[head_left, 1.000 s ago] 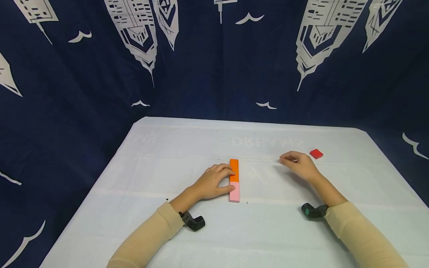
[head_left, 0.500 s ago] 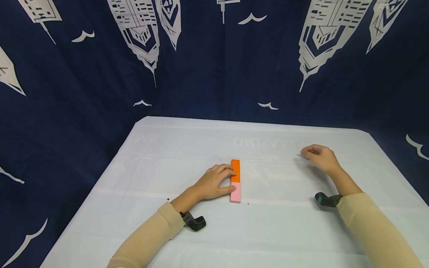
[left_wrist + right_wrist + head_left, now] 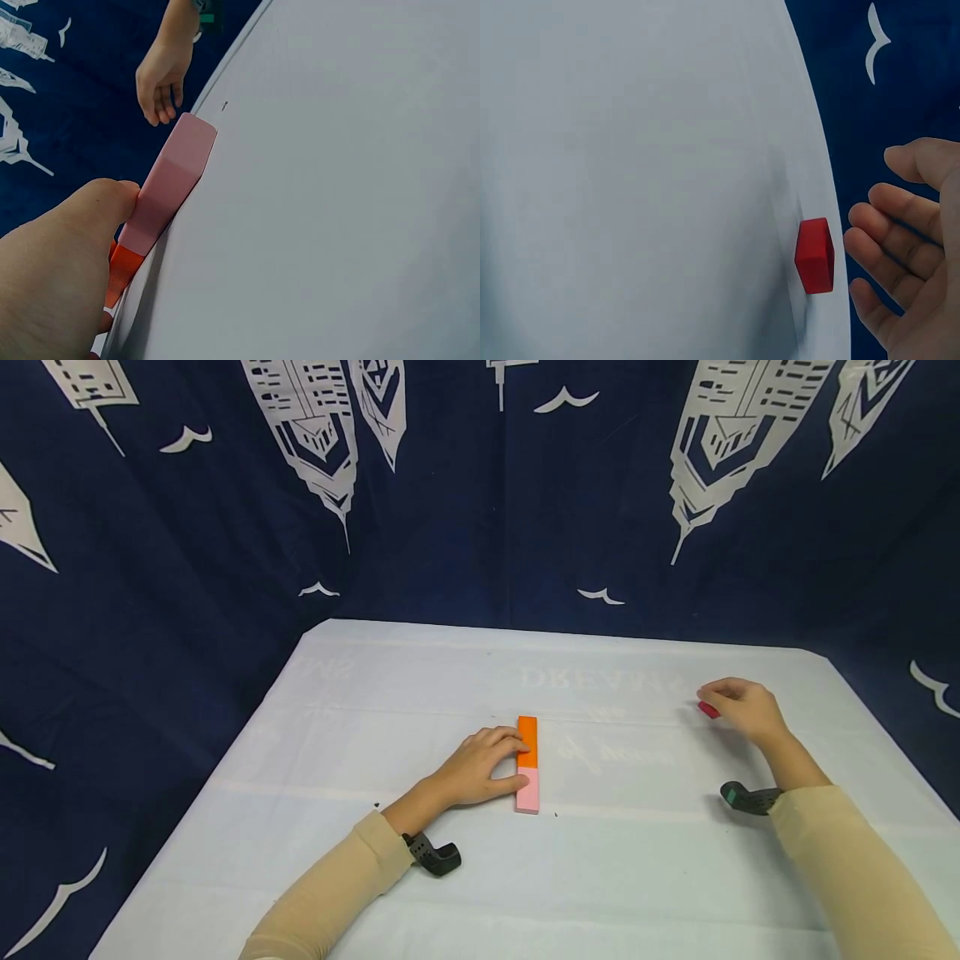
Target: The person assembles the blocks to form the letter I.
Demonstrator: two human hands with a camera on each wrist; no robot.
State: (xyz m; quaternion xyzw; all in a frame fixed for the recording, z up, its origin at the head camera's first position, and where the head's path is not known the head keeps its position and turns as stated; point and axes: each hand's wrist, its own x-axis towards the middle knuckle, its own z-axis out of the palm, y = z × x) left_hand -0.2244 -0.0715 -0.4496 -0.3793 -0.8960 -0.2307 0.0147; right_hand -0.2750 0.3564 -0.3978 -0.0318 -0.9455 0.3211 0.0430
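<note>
A dark blue curtain with white prints fills the upper head view, above a white desk spread over the lower part. The left hand rests relaxed near the middle of the frame, while the right hand, released with loosely bent fingers, hovers at right. Under the left fingertips lies an orange block, touching end to end a pink block met by the thumb, and a smaller red block lies right of centre, just beside the right fingers.
</note>
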